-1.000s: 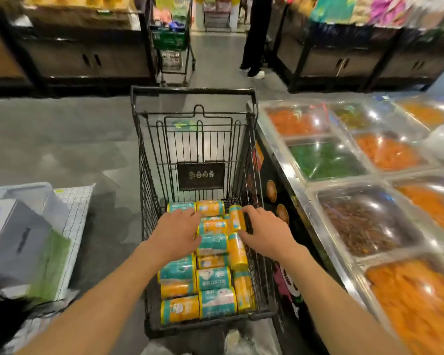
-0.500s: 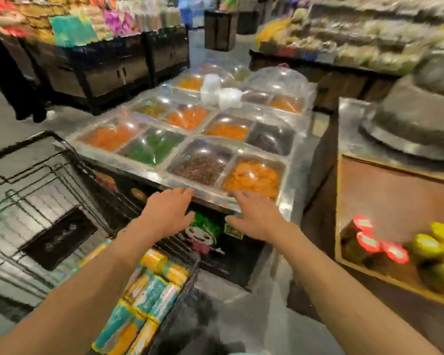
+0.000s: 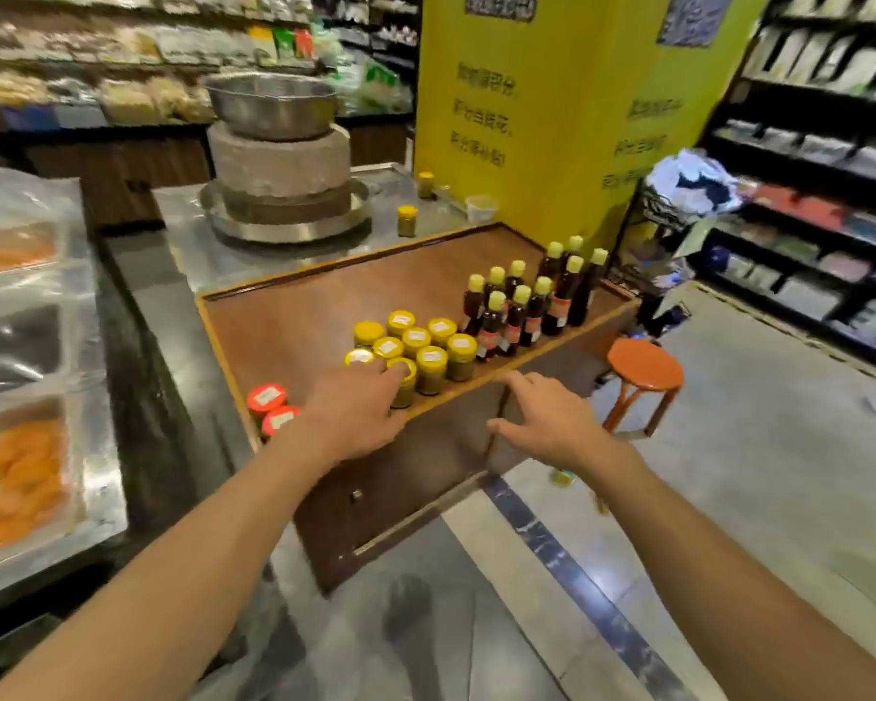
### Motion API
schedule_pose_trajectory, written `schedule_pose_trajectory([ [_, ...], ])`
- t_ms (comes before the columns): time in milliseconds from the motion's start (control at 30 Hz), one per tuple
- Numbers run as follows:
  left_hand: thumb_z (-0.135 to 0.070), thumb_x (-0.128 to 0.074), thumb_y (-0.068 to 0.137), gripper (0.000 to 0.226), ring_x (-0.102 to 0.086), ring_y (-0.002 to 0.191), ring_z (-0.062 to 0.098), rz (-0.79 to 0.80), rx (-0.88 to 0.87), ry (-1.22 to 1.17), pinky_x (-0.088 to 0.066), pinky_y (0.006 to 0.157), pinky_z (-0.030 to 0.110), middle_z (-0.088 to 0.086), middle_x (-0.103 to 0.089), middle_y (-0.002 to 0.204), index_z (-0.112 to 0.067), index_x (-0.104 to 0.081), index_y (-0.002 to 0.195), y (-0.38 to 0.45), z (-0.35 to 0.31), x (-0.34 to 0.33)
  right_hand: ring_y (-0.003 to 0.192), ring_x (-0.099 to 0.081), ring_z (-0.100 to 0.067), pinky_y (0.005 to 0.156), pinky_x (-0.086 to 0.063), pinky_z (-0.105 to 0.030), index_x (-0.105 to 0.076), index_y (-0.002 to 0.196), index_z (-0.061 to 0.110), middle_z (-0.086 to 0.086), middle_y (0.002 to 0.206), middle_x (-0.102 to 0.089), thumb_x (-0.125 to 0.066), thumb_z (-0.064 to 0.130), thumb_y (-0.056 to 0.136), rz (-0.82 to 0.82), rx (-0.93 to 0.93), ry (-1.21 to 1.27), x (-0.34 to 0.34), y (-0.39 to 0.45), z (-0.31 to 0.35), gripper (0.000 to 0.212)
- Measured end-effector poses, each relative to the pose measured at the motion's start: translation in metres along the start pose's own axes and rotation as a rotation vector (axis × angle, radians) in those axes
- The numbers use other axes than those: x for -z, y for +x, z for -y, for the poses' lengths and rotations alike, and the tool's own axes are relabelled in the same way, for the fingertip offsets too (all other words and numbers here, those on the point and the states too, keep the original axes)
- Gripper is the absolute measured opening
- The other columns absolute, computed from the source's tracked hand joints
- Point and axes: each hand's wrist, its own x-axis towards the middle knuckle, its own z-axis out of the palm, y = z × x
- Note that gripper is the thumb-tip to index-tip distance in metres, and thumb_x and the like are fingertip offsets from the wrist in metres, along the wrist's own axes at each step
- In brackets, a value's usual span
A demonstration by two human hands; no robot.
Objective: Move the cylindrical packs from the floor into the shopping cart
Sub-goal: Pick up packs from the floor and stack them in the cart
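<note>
Wooden counter (round jars).

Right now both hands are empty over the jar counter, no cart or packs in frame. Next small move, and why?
Probably turn further and look down toward the floor to find more packs. The left hand and right hand are open and hold nothing, in front of the wooden counter with yellow-lidded jars; neither packs nor cart show here.
</note>
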Motion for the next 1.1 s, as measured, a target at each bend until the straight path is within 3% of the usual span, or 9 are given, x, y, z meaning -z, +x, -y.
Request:
schedule_pose_trajectory([
  [167, -0.048, -0.053, 0.093, 0.048, -0.060, 0.111, 0.032, 0.009, -0.303, -0.001, -0.052, 0.078, 0.043, 0.008, -0.059, 0.121, -0.020, -0.046, 0.132, 0.104, -0.110, -0.009, 0.122, -0.056, -0.028, 0.081, -0.048, -0.036, -0.040, 0.148, 0.029, -0.007, 0.138, -0.054, -0.056, 0.058, 0.095, -0.060, -0.270, 0.054, 0.011, -0.038, -0.117, 0.062],
  [300, -0.048, -0.053, 0.095, 0.054, -0.059, 0.117, 0.029, 0.023, -0.521, -0.023, -0.054, 0.085, 0.044, 0.006, -0.058, 0.127, -0.022, -0.042, 0.141, 0.169, -0.182, -0.021, 0.127, -0.053, -0.032, 0.093, -0.048, -0.042, -0.042, 0.147, 0.029, -0.009, 0.140, -0.054, -0.056, 0.057, 0.095, -0.095, -0.480, 0.091, 0.014, -0.071, -0.179, 0.062],
  [433, -0.053, -0.048, 0.095, 0.056, -0.059, 0.116, 0.025, 0.021, -0.676, 0.032, -0.052, 0.084, 0.039, 0.003, -0.058, 0.127, -0.024, -0.039, 0.142, 0.232, -0.229, -0.037, 0.128, -0.052, -0.032, 0.093, -0.049, -0.043, -0.041, 0.148, 0.028, -0.009, 0.141, -0.052, -0.058, 0.057, 0.094, -0.099, -0.658, 0.075, 0.018, -0.082, -0.231, 0.064],
  [567, -0.051, -0.049, 0.095, 0.053, -0.059, 0.113, 0.028, 0.026, -0.772, 0.020, -0.051, 0.081, 0.040, 0.004, -0.057, 0.120, -0.021, -0.041, 0.139, 0.291, -0.256, -0.048, 0.128, -0.052, -0.032, 0.095, -0.050, -0.043, -0.041, 0.147, 0.028, -0.008, 0.142, -0.053, -0.058, 0.057, 0.093, -0.120, -0.787, 0.080, 0.022, -0.065, -0.265, 0.064],
  [767, -0.048, -0.050, 0.096, 0.055, -0.058, 0.117, 0.029, 0.050, -0.894, 0.011, -0.049, 0.083, 0.040, 0.005, -0.055, 0.128, -0.023, -0.038, 0.144, 0.370, -0.280, -0.054, 0.129, -0.052, -0.029, 0.095, -0.049, -0.042, -0.039, 0.148, 0.029, -0.006, 0.145, -0.051, -0.058, 0.058, 0.093, -0.122, -0.904, 0.106, 0.033, -0.021, -0.301, 0.065],
  [933, -0.047, -0.052, 0.095, 0.052, -0.060, 0.111, 0.028, 0.058, -0.946, -0.001, -0.048, 0.075, 0.037, 0.004, -0.059, 0.120, -0.022, -0.043, 0.140, 0.425, -0.301, -0.064, 0.123, -0.056, -0.029, 0.096, -0.051, -0.045, -0.040, 0.148, 0.028, -0.007, 0.141, -0.053, -0.058, 0.059, 0.093, -0.105, -0.949, 0.127, 0.042, 0.011, -0.339, 0.066],
  [1100, -0.047, -0.054, 0.095, 0.053, -0.063, 0.101, 0.029, 0.076, -0.960, -0.039, -0.057, 0.074, 0.041, 0.004, -0.061, 0.112, -0.022, -0.044, 0.141, 0.480, -0.331, -0.074, 0.120, -0.057, -0.028, 0.095, -0.052, -0.048, -0.039, 0.148, 0.030, -0.006, 0.141, -0.053, -0.058, 0.060, 0.092, -0.099, -0.967, 0.144, 0.046, 0.041, -0.391, 0.066],
])
